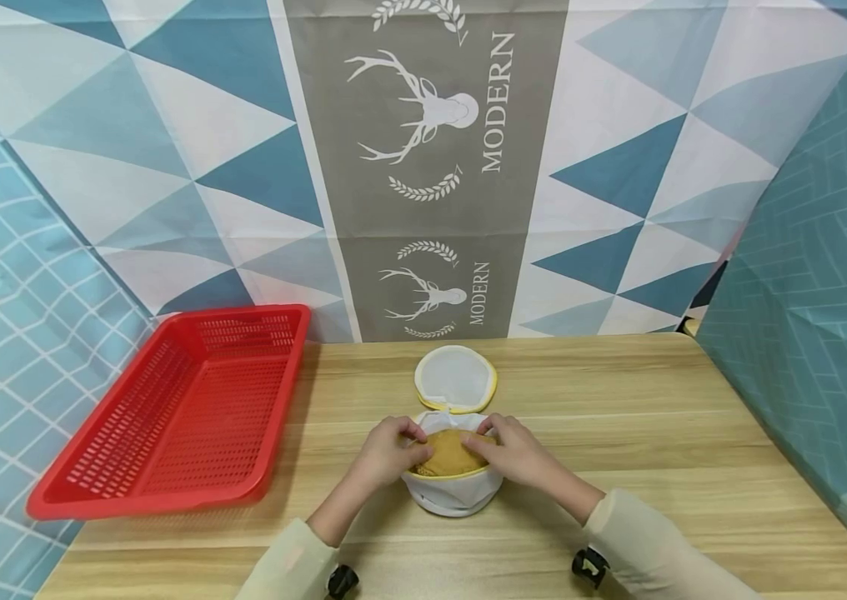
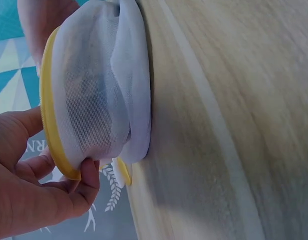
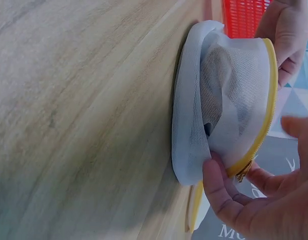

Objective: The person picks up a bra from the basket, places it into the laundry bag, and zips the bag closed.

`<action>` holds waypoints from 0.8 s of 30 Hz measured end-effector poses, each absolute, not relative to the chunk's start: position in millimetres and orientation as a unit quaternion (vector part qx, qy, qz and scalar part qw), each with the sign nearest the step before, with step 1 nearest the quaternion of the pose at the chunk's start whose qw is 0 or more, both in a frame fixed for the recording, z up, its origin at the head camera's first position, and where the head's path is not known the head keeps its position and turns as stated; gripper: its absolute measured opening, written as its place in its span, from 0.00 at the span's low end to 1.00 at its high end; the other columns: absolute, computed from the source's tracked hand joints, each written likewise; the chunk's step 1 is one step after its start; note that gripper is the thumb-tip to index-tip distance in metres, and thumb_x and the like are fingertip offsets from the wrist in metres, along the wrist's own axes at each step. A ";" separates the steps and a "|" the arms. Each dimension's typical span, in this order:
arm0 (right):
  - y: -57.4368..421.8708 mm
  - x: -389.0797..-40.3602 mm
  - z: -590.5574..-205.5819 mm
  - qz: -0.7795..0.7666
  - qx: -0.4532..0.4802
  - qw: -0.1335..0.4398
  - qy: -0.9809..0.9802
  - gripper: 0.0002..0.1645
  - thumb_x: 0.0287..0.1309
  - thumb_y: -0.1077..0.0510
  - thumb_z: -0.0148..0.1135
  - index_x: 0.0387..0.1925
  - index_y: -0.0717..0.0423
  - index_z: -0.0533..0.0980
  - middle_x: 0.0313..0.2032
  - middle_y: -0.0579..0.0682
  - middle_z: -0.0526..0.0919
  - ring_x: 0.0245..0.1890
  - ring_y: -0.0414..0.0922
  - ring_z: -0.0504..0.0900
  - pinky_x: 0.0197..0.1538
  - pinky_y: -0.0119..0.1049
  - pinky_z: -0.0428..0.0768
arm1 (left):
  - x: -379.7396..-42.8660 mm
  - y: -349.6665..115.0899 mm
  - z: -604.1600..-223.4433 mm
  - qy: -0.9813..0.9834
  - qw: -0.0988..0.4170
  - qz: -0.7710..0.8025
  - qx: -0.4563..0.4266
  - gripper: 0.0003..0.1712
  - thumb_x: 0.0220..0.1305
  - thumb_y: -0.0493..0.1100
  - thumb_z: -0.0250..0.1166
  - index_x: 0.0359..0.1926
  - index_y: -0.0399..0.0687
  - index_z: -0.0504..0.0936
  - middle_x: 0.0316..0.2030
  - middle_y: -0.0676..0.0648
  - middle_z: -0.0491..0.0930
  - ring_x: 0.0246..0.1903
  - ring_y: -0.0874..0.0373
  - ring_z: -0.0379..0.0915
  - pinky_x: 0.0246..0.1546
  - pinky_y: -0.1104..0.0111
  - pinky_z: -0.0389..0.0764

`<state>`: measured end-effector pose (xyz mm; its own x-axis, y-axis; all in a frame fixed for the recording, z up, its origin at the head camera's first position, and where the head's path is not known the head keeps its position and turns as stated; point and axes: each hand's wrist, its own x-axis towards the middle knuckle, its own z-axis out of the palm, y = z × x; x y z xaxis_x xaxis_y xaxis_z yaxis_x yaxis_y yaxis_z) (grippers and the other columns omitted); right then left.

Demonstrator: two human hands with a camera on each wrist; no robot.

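Observation:
A round white mesh laundry bag [image 1: 452,498] with a yellow zip rim stands on the table, its round lid [image 1: 457,379] folded back away from me. Inside lies a mustard-yellow garment [image 1: 448,454], bulging up to the opening; its exact kind is not plain. My left hand [image 1: 388,450] grips the bag's left rim, fingers bent around the edge and thumb over the garment. On the opposite side, my right hand [image 1: 517,452] holds the rim, thumb by the garment. In the right wrist view, its fingers press the mesh wall near the zip pull [image 3: 243,172].
A red perforated plastic basket [image 1: 206,400] sits at the left of the wooden table [image 1: 618,433]. Patterned cloth [image 1: 423,167] hangs behind the table, and tile-patterned sheets flank both sides. Dark straps [image 1: 590,565] are on both wrists.

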<state>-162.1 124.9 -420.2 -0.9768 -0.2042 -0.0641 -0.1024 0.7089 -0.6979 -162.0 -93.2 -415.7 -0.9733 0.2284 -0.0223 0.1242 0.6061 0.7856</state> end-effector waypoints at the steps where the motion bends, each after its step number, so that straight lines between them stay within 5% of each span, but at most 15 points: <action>1: 124.5 -163.1 -420.9 -0.373 -0.082 0.068 0.922 0.22 0.57 0.39 0.59 0.39 0.53 0.75 0.36 0.50 0.76 0.37 0.44 0.73 0.39 0.39 0.73 | -161.8 -92.9 -415.7 0.896 0.058 0.430 0.098 0.09 0.52 0.41 0.70 0.30 0.44 0.79 0.37 0.44 0.75 0.37 0.53 0.68 0.37 0.65 0.71; 7: 120.0 -164.7 -423.6 -0.365 -0.092 0.066 0.924 0.24 0.55 0.42 0.63 0.44 0.57 0.76 0.35 0.50 0.75 0.36 0.43 0.72 0.39 0.39 0.74 | -162.0 -91.8 -416.6 0.901 0.055 0.420 0.092 0.09 0.50 0.39 0.71 0.30 0.43 0.79 0.35 0.44 0.73 0.35 0.54 0.66 0.35 0.66 0.68; 17: 115.1 -162.6 -427.9 -0.334 -0.108 0.046 0.935 0.26 0.48 0.46 0.70 0.45 0.58 0.79 0.35 0.51 0.74 0.34 0.42 0.71 0.39 0.38 0.74 | -166.6 -96.4 -416.9 0.894 0.063 0.435 0.083 0.18 0.46 0.42 0.75 0.37 0.41 0.81 0.39 0.44 0.80 0.45 0.50 0.74 0.51 0.54 0.73; 24: 112.6 -161.6 -427.6 -0.316 -0.108 0.031 0.942 0.23 0.47 0.48 0.71 0.42 0.56 0.78 0.34 0.51 0.72 0.31 0.42 0.70 0.36 0.37 0.73 | -171.7 -100.3 -416.3 0.876 0.072 0.472 0.074 0.14 0.48 0.34 0.71 0.39 0.38 0.82 0.36 0.45 0.82 0.37 0.56 0.74 0.38 0.67 0.75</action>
